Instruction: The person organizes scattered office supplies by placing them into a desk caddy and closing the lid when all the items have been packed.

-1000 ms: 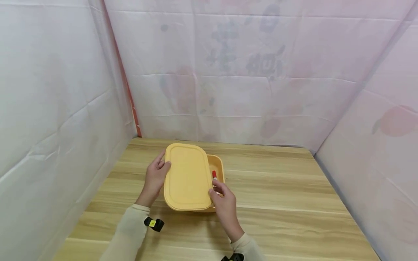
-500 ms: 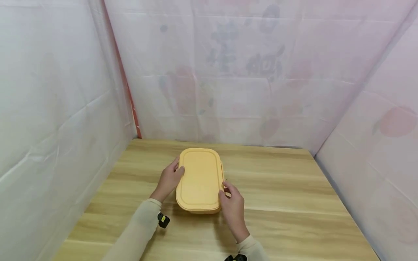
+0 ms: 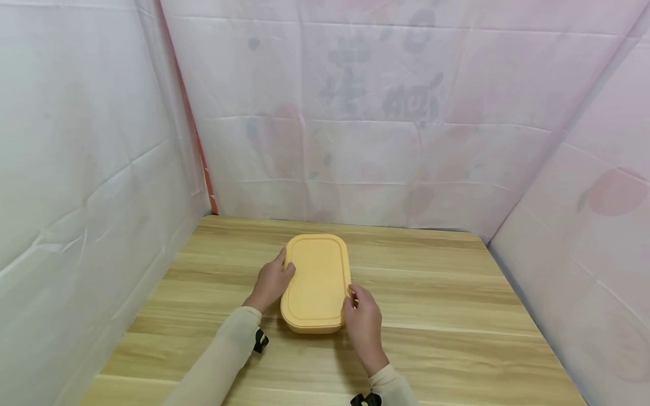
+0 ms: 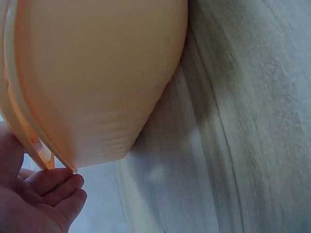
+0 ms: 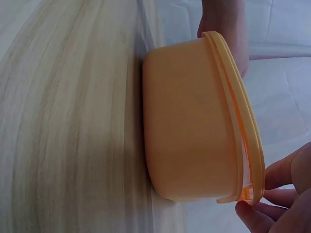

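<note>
A yellow rectangular lid with rounded corners lies over a matching plastic box on the table. In both wrist views a narrow gap shows between the lid and the box rim. My left hand pinches the lid's left edge, thumb on top. In the left wrist view its curled fingers touch the rim. On the opposite side, my right hand pinches the lid's right edge near the front corner; the right wrist view shows its fingers at that edge. The box's contents are hidden under the lid.
The wood-grain table extends on both sides of the box. White printed sheets hang behind and along the left and right. A black band sits on the left wrist; another is on the right.
The lid has moved rightward and down over the box, carried by both hands. The red-capped marker seen inside the box a second ago is now covered.
</note>
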The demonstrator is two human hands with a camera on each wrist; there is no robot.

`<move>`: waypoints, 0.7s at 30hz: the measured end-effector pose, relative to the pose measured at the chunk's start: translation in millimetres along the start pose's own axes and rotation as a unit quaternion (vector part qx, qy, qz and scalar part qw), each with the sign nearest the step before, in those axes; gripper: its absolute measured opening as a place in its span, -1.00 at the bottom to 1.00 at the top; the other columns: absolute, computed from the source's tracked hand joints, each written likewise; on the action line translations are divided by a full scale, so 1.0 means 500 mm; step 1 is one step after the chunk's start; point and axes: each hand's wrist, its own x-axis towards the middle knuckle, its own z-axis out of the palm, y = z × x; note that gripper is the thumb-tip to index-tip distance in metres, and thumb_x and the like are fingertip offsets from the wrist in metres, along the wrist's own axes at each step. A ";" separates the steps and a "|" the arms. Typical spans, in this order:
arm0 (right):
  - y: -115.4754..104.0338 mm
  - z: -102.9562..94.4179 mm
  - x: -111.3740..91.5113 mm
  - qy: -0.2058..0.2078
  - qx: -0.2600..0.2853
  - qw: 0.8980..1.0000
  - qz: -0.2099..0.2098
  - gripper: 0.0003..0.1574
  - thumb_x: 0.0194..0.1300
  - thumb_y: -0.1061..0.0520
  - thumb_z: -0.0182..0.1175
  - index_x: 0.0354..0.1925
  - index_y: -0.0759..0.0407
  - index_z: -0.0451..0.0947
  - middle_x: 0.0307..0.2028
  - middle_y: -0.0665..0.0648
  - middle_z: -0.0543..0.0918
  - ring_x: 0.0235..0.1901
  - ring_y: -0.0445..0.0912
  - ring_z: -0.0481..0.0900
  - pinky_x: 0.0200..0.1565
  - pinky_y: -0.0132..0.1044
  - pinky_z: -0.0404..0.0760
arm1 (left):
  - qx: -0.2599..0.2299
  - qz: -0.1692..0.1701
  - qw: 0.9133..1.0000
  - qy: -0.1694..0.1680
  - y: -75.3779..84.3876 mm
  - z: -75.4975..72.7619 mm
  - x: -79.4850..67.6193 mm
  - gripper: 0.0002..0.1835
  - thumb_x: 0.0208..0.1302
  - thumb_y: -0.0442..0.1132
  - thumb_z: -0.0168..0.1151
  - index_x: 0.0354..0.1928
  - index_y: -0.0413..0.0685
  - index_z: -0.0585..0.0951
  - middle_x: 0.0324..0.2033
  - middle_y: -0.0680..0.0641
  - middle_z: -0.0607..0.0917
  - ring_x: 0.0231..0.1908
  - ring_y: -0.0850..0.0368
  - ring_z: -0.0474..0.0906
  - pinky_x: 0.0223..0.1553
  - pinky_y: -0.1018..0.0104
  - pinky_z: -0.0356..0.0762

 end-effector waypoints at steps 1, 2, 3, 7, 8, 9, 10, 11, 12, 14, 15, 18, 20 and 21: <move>0.001 0.001 0.000 0.003 -0.011 1.000 -0.007 -0.69 0.27 0.38 0.24 0.00 0.34 0.68 -0.08 0.25 0.73 -0.16 0.03 0.72 -0.19 -0.16 0.74 | 0.002 0.000 1.000 0.000 0.000 0.001 0.001 -0.30 0.54 0.02 -0.16 0.61 -0.03 0.04 -0.81 0.05 0.35 -0.82 0.22 0.09 -0.75 0.40 0.21; 0.003 0.001 0.001 0.006 -0.019 1.000 -0.013 -0.70 0.27 0.37 0.25 -0.01 0.34 0.68 -0.09 0.25 0.74 -0.19 0.01 0.72 -0.21 -0.15 0.73 | 0.002 -0.001 1.000 0.001 0.000 0.002 0.002 -0.30 0.54 0.02 -0.16 0.61 -0.03 0.04 -0.82 0.05 0.34 -0.82 0.22 0.09 -0.75 0.41 0.20; 0.004 0.002 0.002 0.009 -0.026 0.999 -0.021 -0.70 0.26 0.37 0.25 -0.02 0.34 0.68 -0.11 0.24 0.74 -0.20 0.00 0.71 -0.22 -0.15 0.72 | 0.002 -0.001 1.000 0.001 0.000 0.003 0.004 -0.30 0.54 0.02 -0.16 0.61 -0.04 0.04 -0.79 0.06 0.36 -0.82 0.22 0.10 -0.75 0.40 0.22; 0.010 0.009 0.003 0.016 -0.052 0.997 -0.054 -0.70 0.25 0.38 0.25 -0.03 0.37 0.68 -0.18 0.23 0.73 -0.27 -0.05 0.67 -0.27 -0.17 0.69 | 0.000 0.004 1.000 -0.002 -0.001 0.004 0.007 -0.31 0.56 0.00 -0.16 0.60 -0.09 0.04 -0.67 -0.02 0.46 -0.81 0.21 0.15 -0.72 0.36 0.33; 0.011 0.011 0.002 0.018 -0.055 0.996 -0.061 -0.71 0.25 0.39 0.25 -0.04 0.38 0.68 -0.21 0.22 0.73 -0.30 -0.06 0.65 -0.29 -0.17 0.68 | 0.001 0.007 1.000 -0.004 -0.002 0.004 0.009 -0.32 0.57 -0.01 -0.16 0.60 -0.11 0.05 -0.62 -0.03 0.48 -0.80 0.21 0.17 -0.69 0.35 0.37; 0.012 0.014 0.001 0.020 -0.061 0.996 -0.068 -0.71 0.24 0.39 0.25 -0.05 0.39 0.68 -0.22 0.23 0.73 -0.32 -0.06 0.64 -0.30 -0.17 0.67 | 0.003 0.011 1.000 -0.005 -0.004 0.004 0.010 -0.32 0.57 -0.02 -0.16 0.60 -0.12 0.05 -0.57 -0.04 0.50 -0.80 0.21 0.18 -0.67 0.34 0.39; 0.013 0.016 0.000 0.021 -0.068 0.995 -0.071 -0.72 0.23 0.39 0.26 -0.06 0.39 0.68 -0.23 0.22 0.73 -0.33 -0.06 0.63 -0.30 -0.16 0.67 | 0.005 0.012 1.000 -0.005 -0.005 0.003 0.010 -0.33 0.58 -0.03 -0.16 0.59 -0.14 0.06 -0.56 -0.06 0.51 -0.80 0.22 0.18 -0.66 0.34 0.41; 0.014 0.018 -0.002 0.024 -0.073 0.994 -0.073 -0.72 0.22 0.39 0.26 -0.07 0.38 0.68 -0.23 0.22 0.73 -0.34 -0.07 0.63 -0.30 -0.16 0.67 | 0.008 0.014 1.000 -0.004 -0.007 0.003 0.011 -0.33 0.58 -0.04 -0.16 0.58 -0.16 0.07 -0.53 -0.07 0.52 -0.79 0.22 0.18 -0.62 0.34 0.41; 0.015 0.020 -0.003 0.026 -0.076 0.994 -0.073 -0.73 0.22 0.39 0.26 -0.08 0.38 0.68 -0.24 0.22 0.74 -0.34 -0.07 0.64 -0.30 -0.16 0.68 | 0.011 0.015 1.000 -0.005 -0.009 0.004 0.012 -0.34 0.58 -0.04 -0.15 0.58 -0.18 0.09 -0.51 -0.09 0.53 -0.80 0.22 0.17 -0.62 0.33 0.42; 0.015 0.023 -0.005 0.028 -0.080 0.994 -0.074 -0.73 0.21 0.39 0.26 -0.09 0.38 0.69 -0.24 0.23 0.74 -0.35 -0.06 0.65 -0.30 -0.13 0.68 | 0.013 0.016 1.000 -0.004 -0.012 0.004 0.011 -0.35 0.58 -0.06 -0.14 0.57 -0.22 0.11 -0.45 -0.13 0.56 -0.80 0.21 0.17 -0.57 0.31 0.45; 0.016 0.024 -0.006 0.029 -0.083 0.993 -0.075 -0.73 0.20 0.38 0.26 -0.09 0.38 0.69 -0.24 0.23 0.74 -0.34 -0.06 0.66 -0.29 -0.12 0.69 | 0.013 0.016 1.000 -0.001 -0.013 0.005 0.010 -0.36 0.58 -0.06 -0.13 0.56 -0.23 0.13 -0.36 -0.19 0.63 -0.79 0.20 0.18 -0.53 0.29 0.48; 0.016 0.024 -0.007 0.031 -0.084 0.993 -0.075 -0.73 0.19 0.39 0.27 -0.10 0.37 0.69 -0.26 0.21 0.73 -0.35 -0.07 0.65 -0.30 -0.13 0.68 | 0.012 0.019 1.000 0.004 -0.017 0.007 0.008 -0.36 0.58 -0.07 -0.12 0.54 -0.25 0.15 0.01 -0.31 0.67 -0.61 0.13 0.44 -0.27 0.19 0.63; 0.016 0.024 -0.006 0.032 -0.084 0.993 -0.075 -0.75 0.19 0.39 0.27 -0.12 0.36 0.69 -0.29 0.19 0.72 -0.37 -0.08 0.61 -0.33 -0.15 0.66 | 0.006 0.021 1.000 0.005 -0.018 0.009 0.007 -0.37 0.58 -0.07 -0.13 0.54 -0.25 0.16 0.31 -0.32 0.51 -0.38 0.01 0.59 0.01 0.09 0.62; 0.017 0.024 -0.006 0.032 -0.084 0.993 -0.075 -0.77 0.19 0.39 0.26 -0.14 0.36 0.69 -0.30 0.18 0.71 -0.39 -0.09 0.59 -0.34 -0.17 0.64 | 0.004 0.021 1.000 0.006 -0.019 0.009 0.007 -0.37 0.58 -0.06 -0.12 0.54 -0.25 0.16 0.40 -0.29 0.41 -0.18 -0.03 0.64 0.13 0.05 0.58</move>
